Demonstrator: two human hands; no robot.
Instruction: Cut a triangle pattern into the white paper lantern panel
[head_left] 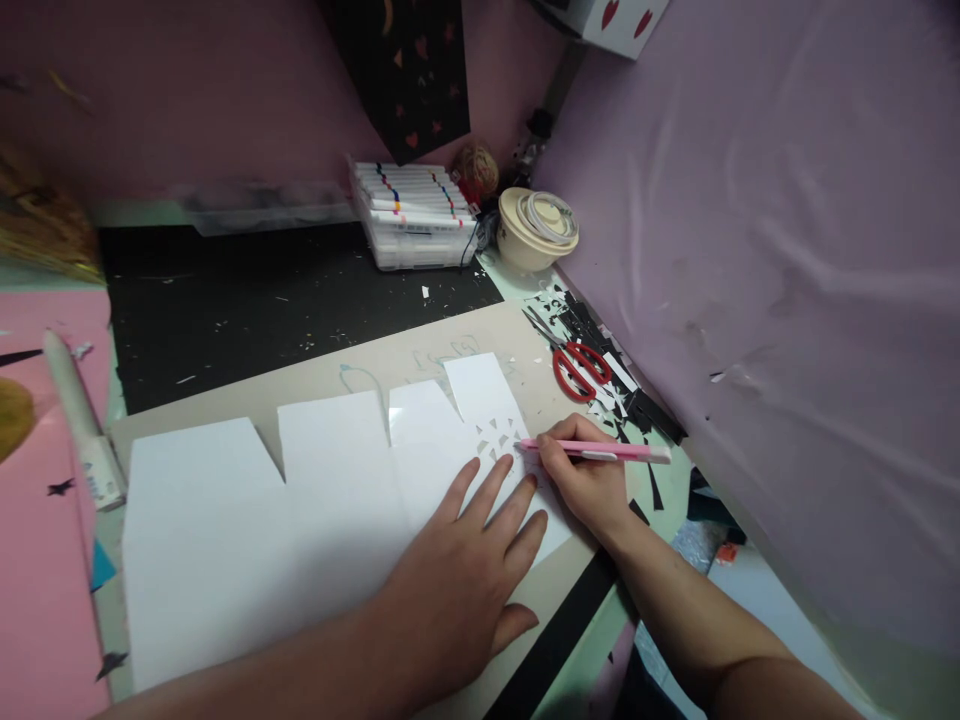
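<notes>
A large white card (247, 520) with pointed flaps along its top edge lies flat on a beige board (390, 365). My left hand (465, 580) rests flat on the card's right part, fingers spread. Small shapes are cut out of the card (496, 436) just beyond my fingertips. My right hand (581, 480) is closed on a pink craft knife (600, 451), with its tip at the right edge of the cut-out pattern.
Red-handled scissors (579, 368) lie among black paper scraps (637, 405) to the right. Behind are a clear box of markers (412, 210), a cream bowl (534, 230) and a ball of twine (475, 170). A white tube (79, 415) lies on pink paper (37, 560) at the left. A black mat (262, 295) lies behind the board.
</notes>
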